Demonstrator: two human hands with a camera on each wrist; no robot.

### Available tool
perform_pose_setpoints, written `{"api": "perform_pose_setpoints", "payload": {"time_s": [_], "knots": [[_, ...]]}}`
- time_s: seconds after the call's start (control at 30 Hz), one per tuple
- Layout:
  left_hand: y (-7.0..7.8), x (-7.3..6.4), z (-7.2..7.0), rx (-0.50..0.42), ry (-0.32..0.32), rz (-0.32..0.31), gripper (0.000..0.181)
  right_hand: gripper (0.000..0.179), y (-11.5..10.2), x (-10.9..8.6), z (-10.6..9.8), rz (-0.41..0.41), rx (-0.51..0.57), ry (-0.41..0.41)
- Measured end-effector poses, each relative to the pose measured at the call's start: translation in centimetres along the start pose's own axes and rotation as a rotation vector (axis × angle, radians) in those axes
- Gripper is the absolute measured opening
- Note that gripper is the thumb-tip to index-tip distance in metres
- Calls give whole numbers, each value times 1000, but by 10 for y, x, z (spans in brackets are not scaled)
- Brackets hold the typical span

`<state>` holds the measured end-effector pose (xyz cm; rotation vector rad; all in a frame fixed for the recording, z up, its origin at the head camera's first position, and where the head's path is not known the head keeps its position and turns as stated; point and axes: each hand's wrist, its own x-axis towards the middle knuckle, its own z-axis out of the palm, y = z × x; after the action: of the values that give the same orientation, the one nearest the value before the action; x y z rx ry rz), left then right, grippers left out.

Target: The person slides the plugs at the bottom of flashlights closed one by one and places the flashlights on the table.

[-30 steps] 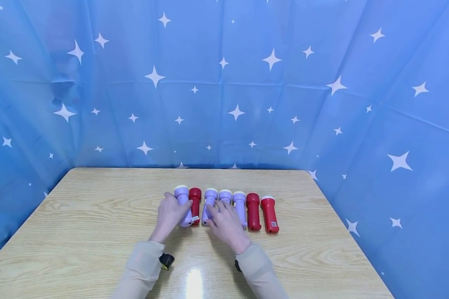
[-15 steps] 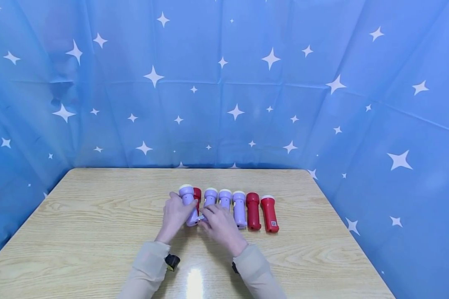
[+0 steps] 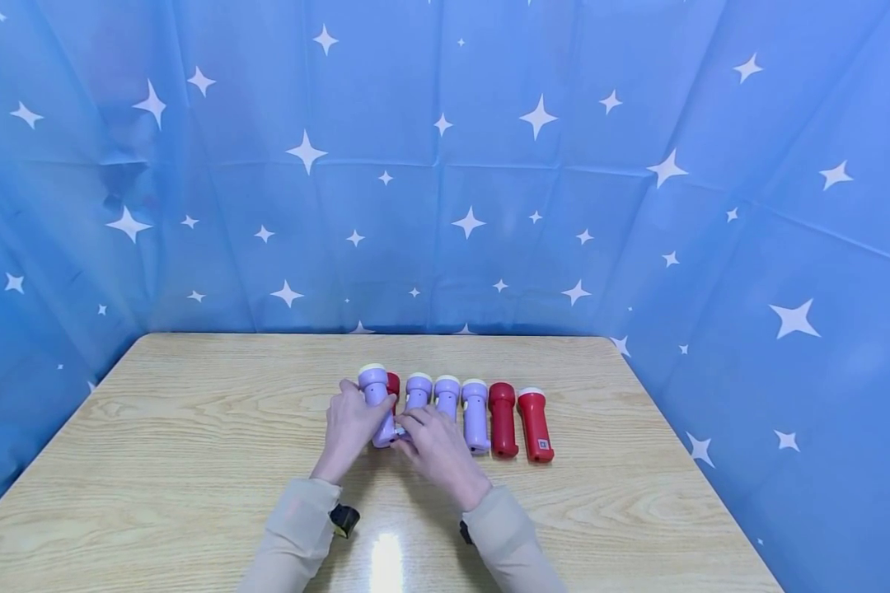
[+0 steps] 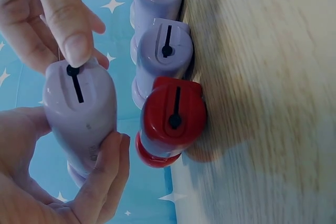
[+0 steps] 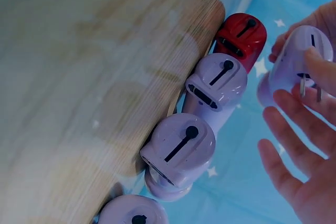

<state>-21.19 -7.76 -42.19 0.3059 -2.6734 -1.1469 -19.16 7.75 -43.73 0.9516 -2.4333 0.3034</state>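
Note:
A purple flashlight [image 3: 377, 395] with a white rim is gripped by my left hand [image 3: 348, 428], raised in front of a dark red flashlight [image 4: 173, 114]. In the left wrist view my left thumb and fingers wrap both sides of its body. My right hand [image 3: 441, 453] is at its near end, the thumb [image 5: 321, 72] pressing the black slider slot. The other right fingers extend loosely below it. Two metal plug prongs [image 5: 303, 85] stick out of that end in the right wrist view.
To the right, a row holds three purple flashlights [image 3: 475, 416], another dark red one [image 3: 502, 420] and a bright red one [image 3: 536, 424] with a white rim and a label. They lie on a wooden table [image 3: 193, 428], before a blue star-patterned curtain [image 3: 386, 206].
My left hand has shifted right with the purple flashlight, which now covers much of the dark red one. My right hand has moved left from above the row to the held flashlight's end.

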Motion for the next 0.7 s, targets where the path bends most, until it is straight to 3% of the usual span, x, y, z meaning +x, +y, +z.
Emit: {"api": "perform_pose_setpoints", "payload": {"time_s": [0.53,0.7], "knots": [[3,-1,0,-9,10,13,65,29,0,1,-1,-9,26,52],[5,-1,0,-26,31,35,52,29,1,1,-1,-13,30,76]]}}
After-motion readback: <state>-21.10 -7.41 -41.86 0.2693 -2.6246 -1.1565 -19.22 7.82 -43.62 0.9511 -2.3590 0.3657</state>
